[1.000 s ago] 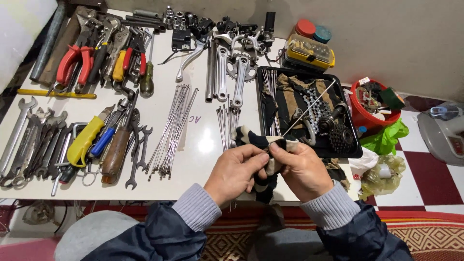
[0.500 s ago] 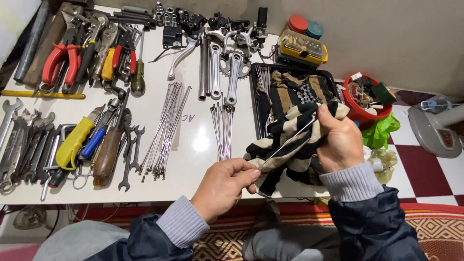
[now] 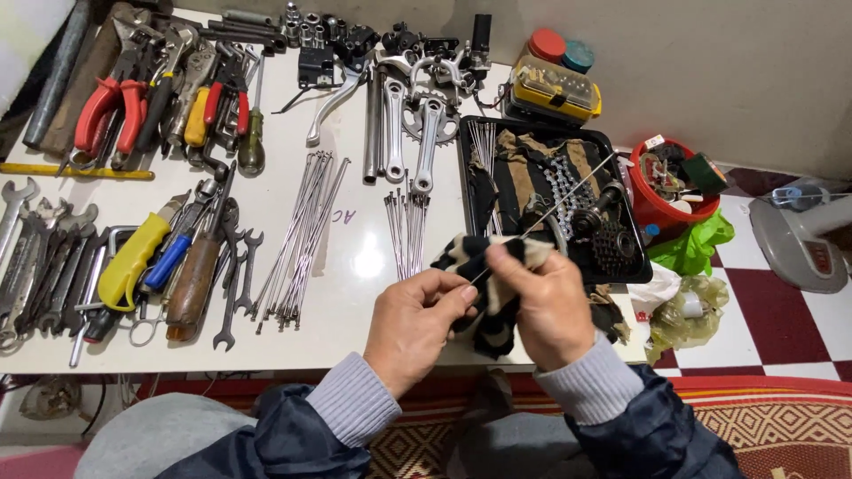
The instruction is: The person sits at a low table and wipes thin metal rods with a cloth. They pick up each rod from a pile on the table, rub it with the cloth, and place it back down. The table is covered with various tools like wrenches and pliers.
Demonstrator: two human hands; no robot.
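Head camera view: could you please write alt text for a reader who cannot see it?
The left hand pinches one end of a thin metal spoke while the right hand wraps a striped rag around it. Behind them, a white table holds wrenches, pliers, loose spokes and a black tray of bicycle parts.

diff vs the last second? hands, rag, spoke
The right hand, which half a second ago had drawn the striped rag up along the spoke toward the black tray, has come back down next to the left hand. Both hands keep their grip: left on the spoke's near end, right on the rag around it. The tools and the loose spokes on the table stayed put.
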